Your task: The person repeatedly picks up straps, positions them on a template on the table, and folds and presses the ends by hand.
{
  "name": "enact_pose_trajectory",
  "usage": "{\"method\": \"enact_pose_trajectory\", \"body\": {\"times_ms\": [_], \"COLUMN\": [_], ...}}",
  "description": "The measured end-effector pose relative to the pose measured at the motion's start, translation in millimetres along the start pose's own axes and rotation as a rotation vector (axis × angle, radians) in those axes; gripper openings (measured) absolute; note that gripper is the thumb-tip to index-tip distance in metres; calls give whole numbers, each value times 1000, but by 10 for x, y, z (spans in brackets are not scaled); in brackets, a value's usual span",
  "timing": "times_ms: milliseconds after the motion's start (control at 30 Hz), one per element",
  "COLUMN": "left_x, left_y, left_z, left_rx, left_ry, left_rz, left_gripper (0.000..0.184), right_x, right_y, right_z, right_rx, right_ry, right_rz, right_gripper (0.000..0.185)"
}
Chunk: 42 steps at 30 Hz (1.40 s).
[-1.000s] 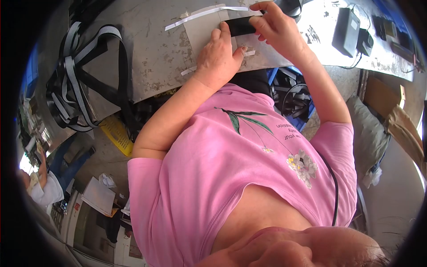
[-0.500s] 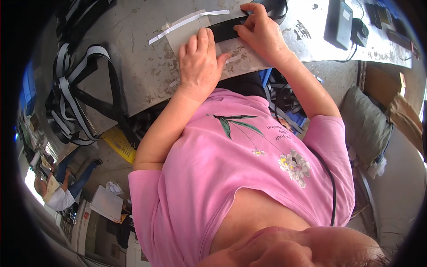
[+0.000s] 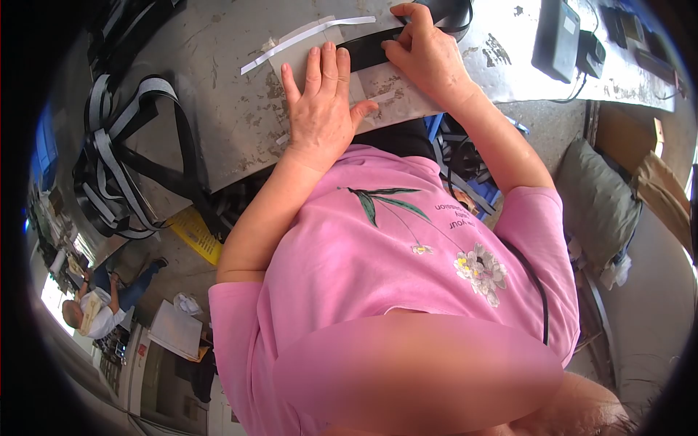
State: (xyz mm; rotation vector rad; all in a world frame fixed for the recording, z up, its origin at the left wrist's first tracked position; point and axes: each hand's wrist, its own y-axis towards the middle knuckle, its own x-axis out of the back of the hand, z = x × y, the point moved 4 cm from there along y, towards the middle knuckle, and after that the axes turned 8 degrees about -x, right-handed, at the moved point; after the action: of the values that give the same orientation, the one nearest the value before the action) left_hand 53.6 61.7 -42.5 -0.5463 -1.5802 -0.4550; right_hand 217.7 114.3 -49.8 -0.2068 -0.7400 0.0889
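Palm down on the metal table, my left hand (image 3: 320,109) lies flat with its fingers spread. Its index fingertip is at the left end of a wide black strip (image 3: 365,49). My right hand (image 3: 429,58) is closed, thumb and index finger pinching the strip's right part. Under the strip and my left fingers is a pale translucent sheet (image 3: 305,46). A narrow white strip (image 3: 309,33) runs slantwise above my left fingertips. A short pale strip (image 3: 382,97) lies right of my left thumb.
Looped black-and-grey straps (image 3: 109,152) hang over the table's left part (image 3: 218,80). At the right stand a black adapter box (image 3: 556,40) and cables. A blue crate (image 3: 480,189) is below the table edge. A co-worker (image 3: 94,312) sits far left.
My hands and the black strip shifted left in view, along with the table. My left fingers, closer together before, have spread apart. My right hand keeps its pinch.
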Motion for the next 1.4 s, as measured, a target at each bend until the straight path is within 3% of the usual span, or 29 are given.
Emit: {"method": "enact_pose_trajectory", "body": {"times_ms": [800, 1000, 1067, 1100, 1200, 1300, 1400], "left_x": [-25, 22, 100, 88, 131, 8, -34], "left_y": [56, 110, 179, 239, 442, 624, 735], "left_z": [-5, 18, -13, -16, -40, -18, -14], "left_rx": [-37, -60, -83, -90, -57, -44, -65], "left_ry": [-3, 9, 28, 29, -104, -326, -335], "left_rz": [-45, -101, -221, -222, -290, -377, -430], "left_gripper": [76, 71, 54, 54, 21, 17, 15], "right_x": [-39, 68, 88, 88, 75, 93, 145], "right_y": [-10, -265, -382, -384, -378, -359, -340], "right_z": [-23, -131, -123, -147, -195, -218, -249], "right_rx": [114, 226, 140, 136, 209, 203, 222], "right_ry": [-130, -146, -365, -364, -370, -332, -301], "right_rz": [-86, -267, -207, -212, -240, -239, -245], "right_gripper": [35, 30, 32, 32, 38, 38, 35]}}
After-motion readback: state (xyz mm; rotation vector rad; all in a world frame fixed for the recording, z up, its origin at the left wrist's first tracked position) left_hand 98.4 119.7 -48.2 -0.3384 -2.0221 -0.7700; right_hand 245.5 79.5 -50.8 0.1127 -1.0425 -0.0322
